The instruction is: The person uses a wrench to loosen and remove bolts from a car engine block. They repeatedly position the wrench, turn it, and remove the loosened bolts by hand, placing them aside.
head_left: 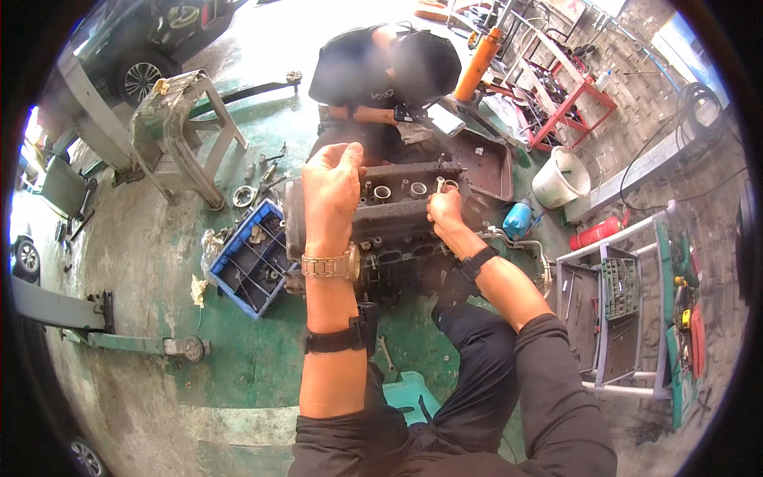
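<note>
An engine (389, 215) with a dark cover and a row of round openings stands on the floor between my legs and another person. Over its left end my left hand (334, 187) is raised with curled fingers; whatever they hold, if anything, is hidden. My right hand (447, 211) is closed at the right end of the cover, beside the last round opening (451, 184). A small pale pin-shaped piece (440, 184) sticks up from its fingertips, too small to name. Two more ringed openings (382, 192) show between my hands.
Across the engine a person (366, 79) in dark clothes bends forward, gloved hand (415, 135) near its far side. A blue divided crate (250, 258) of parts is at left, a tray (485, 163), white bucket (560, 176) and blue container (518, 220) at right. A wrench (386, 354) lies nearer me.
</note>
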`<move>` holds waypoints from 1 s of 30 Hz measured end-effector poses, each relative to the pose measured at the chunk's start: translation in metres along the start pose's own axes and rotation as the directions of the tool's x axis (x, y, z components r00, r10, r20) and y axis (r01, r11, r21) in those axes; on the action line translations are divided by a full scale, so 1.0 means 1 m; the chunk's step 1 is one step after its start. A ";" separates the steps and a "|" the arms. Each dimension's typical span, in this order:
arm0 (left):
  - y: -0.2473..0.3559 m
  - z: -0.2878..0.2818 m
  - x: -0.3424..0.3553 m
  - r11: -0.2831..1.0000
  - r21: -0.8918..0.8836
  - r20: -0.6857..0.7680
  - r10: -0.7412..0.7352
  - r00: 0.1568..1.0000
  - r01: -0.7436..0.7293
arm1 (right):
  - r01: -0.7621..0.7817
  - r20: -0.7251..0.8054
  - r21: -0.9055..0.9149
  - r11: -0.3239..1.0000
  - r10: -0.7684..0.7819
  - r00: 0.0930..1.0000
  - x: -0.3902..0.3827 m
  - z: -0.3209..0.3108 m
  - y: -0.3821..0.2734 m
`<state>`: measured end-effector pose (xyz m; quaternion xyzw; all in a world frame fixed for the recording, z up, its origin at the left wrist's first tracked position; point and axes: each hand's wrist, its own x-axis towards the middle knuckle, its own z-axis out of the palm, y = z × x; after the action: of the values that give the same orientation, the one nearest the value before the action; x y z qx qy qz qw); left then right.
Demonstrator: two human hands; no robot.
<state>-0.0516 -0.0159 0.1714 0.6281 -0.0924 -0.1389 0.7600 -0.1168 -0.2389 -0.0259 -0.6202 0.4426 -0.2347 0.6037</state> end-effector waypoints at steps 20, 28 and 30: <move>-0.004 -0.005 0.002 0.999 0.033 0.014 0.005 1.000 -0.006 | 0.357 0.410 -0.519 0.777 -0.140 0.901 0.020 -0.077 -0.035; -0.004 -0.005 0.002 0.999 0.037 0.010 0.007 1.000 -0.008 | 0.381 0.349 -0.918 0.107 -0.237 0.907 0.036 -0.100 -0.088; -0.003 -0.006 0.002 0.999 0.043 0.002 0.005 1.000 -0.005 | 0.415 0.377 -0.903 0.109 -0.263 0.888 0.048 -0.100 -0.087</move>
<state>-0.0482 -0.0117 0.1673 0.6442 -0.0976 -0.1353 0.7465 -0.1528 -0.3435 0.0619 -0.9542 0.2973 0.0032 0.0326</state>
